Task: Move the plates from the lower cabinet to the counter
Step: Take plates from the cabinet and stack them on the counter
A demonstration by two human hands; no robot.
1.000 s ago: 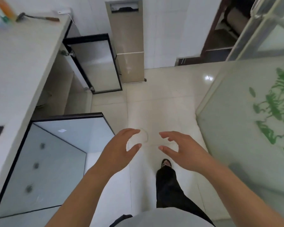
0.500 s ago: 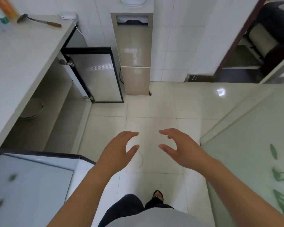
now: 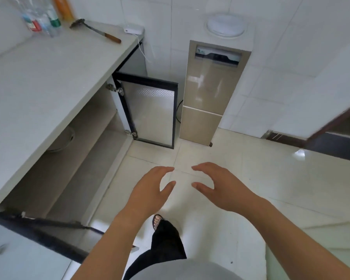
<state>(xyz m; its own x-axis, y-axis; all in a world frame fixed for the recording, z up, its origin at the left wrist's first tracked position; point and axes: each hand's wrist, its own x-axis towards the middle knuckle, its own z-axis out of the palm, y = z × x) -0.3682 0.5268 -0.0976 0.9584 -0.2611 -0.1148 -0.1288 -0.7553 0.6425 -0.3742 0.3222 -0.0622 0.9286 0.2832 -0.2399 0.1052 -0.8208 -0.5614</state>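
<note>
The lower cabinet (image 3: 85, 162) under the pale counter (image 3: 40, 77) stands open on my left. On its shelf, mostly hidden by the counter's edge, sits a round pale dish (image 3: 64, 140); only its rim shows. My left hand (image 3: 150, 188) and my right hand (image 3: 218, 184) hover side by side over the floor tiles, to the right of the cabinet opening. Both have curled, spread fingers and hold nothing. No other plates show.
Two glass cabinet doors swing into the walkway: one at the far end (image 3: 150, 110), one near my left side (image 3: 28, 249). A beige water dispenser (image 3: 208, 91) stands against the wall. Bottles (image 3: 42, 19) and a ladle (image 3: 95, 30) lie at the counter's far end.
My view has tilted up and turned left, bringing more of the counter and open cabinet into sight. Both hands keep the same open, curled pose in front of me.
</note>
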